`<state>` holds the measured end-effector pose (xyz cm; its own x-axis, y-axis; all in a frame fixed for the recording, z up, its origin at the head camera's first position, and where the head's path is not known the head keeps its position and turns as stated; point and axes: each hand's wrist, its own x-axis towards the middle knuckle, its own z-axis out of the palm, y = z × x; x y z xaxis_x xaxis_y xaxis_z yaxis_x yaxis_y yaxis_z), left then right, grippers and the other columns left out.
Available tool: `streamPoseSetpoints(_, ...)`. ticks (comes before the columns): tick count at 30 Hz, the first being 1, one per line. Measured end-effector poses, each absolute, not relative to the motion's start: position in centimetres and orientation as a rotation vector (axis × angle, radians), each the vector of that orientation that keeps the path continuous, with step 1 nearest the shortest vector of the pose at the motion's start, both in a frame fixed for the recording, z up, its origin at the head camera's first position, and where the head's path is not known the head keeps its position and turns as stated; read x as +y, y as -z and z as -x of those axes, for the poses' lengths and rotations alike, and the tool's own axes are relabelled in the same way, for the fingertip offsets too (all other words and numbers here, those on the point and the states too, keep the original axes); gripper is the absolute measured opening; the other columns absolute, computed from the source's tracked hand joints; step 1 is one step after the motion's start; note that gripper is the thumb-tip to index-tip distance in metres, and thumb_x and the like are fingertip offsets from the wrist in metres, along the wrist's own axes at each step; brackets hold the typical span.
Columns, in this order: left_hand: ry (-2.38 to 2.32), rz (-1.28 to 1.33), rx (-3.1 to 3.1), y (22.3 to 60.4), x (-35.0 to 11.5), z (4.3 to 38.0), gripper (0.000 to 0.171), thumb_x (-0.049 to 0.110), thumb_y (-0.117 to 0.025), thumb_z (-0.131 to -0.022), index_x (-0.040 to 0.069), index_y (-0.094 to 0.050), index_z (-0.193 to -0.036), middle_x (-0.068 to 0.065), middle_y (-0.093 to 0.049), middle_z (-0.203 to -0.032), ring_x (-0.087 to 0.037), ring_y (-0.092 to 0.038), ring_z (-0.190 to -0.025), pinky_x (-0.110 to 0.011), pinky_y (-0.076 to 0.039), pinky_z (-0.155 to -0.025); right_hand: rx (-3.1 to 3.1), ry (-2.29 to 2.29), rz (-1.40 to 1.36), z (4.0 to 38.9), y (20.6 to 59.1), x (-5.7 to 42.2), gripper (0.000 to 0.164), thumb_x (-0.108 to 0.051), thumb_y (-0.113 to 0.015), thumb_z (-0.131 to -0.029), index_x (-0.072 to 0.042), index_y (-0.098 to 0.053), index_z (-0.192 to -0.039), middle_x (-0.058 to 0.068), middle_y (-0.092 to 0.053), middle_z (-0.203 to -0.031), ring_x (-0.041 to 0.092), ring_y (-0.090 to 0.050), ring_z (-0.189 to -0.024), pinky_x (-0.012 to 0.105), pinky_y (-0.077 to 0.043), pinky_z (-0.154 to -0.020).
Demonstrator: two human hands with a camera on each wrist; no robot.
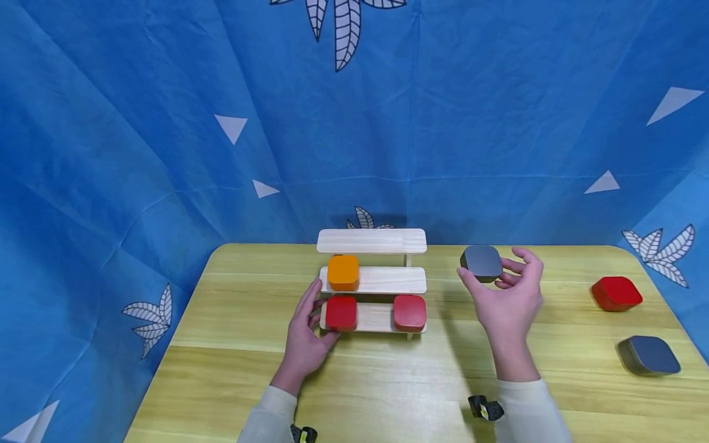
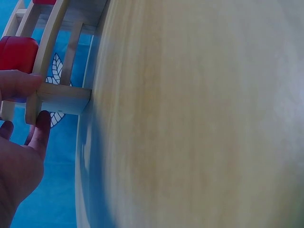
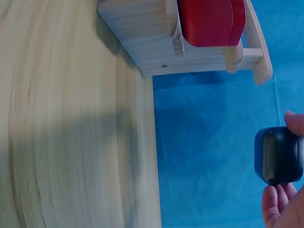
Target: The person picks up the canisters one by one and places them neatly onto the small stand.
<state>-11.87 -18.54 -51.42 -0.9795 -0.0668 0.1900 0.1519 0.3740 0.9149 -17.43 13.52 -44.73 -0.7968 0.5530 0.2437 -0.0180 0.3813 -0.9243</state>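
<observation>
A small wooden rack with three stepped shelves [image 1: 382, 280] stands near the table's far edge. My left hand [image 1: 307, 341] grips the left end of its lowest shelf, thumb in front and fingers behind, as the left wrist view shows. Right by the thumb, a red rounded-square box [image 1: 341, 314] sits on that shelf; another red box [image 1: 410, 313] is at its right end. An orange box [image 1: 343, 273] is on the left of the middle shelf. To the right of the rack, my right hand [image 1: 512, 301] holds a dark grey rounded-square box [image 3: 280, 155] raised between thumb and fingers.
On the table's right side lie one more red box [image 1: 616, 293] and, nearer, a second dark grey box [image 1: 649, 355]. A blue patterned cloth [image 1: 354, 135] hangs behind the wooden table [image 1: 238, 320] and along its sides.
</observation>
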Motion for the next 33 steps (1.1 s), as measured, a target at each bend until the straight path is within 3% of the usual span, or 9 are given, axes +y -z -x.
streamPoseSetpoints(14, 1.663, 0.092, -2.422, 51.4, -18.6, 11.8, 0.103, -0.016, -0.079, -0.074, 0.023, -0.033, -0.157, 0.009, -0.028, -0.16, -0.028, -0.05, -0.128, -0.037, -0.048, -0.1, -2.103, -1.462, 0.4, 17.2, 44.7, 12.0, 0.093, -0.027, -0.097, -0.062, -0.021, -0.045, -0.14, 0.002, -0.062, -0.109, 0.019, -0.057, -0.084, 0.022, -0.045, -0.074)
streamPoseSetpoints(21, 1.665, 0.104, -2.413, 51.5, -18.6, 11.8, 0.105, -0.018, -0.079, -0.072, 0.022, -0.033, -0.157, 0.007, -0.028, -0.16, -0.032, -0.05, -0.128, -0.036, -0.049, -0.1, -2.095, -1.474, 0.331, 17.0, 44.8, 11.2, 0.093, -0.024, -0.098, -0.061, -0.018, -0.046, -0.139, 0.003, -0.062, -0.106, 0.023, -0.056, -0.083, 0.025, -0.044, -0.073)
streamPoseSetpoints(33, 1.662, 0.093, -2.417, 51.6, -18.6, 11.9, 0.104, -0.017, -0.079, -0.073, 0.024, -0.033, -0.157, 0.011, -0.029, -0.159, -0.024, -0.05, -0.127, -0.041, -0.048, -0.101, -2.118, -1.463, 0.262, 16.9, 44.7, 9.9, 0.091, -0.025, -0.097, -0.063, -0.013, -0.047, -0.138, 0.006, -0.062, -0.105, 0.023, -0.054, -0.081, 0.03, -0.043, -0.071)
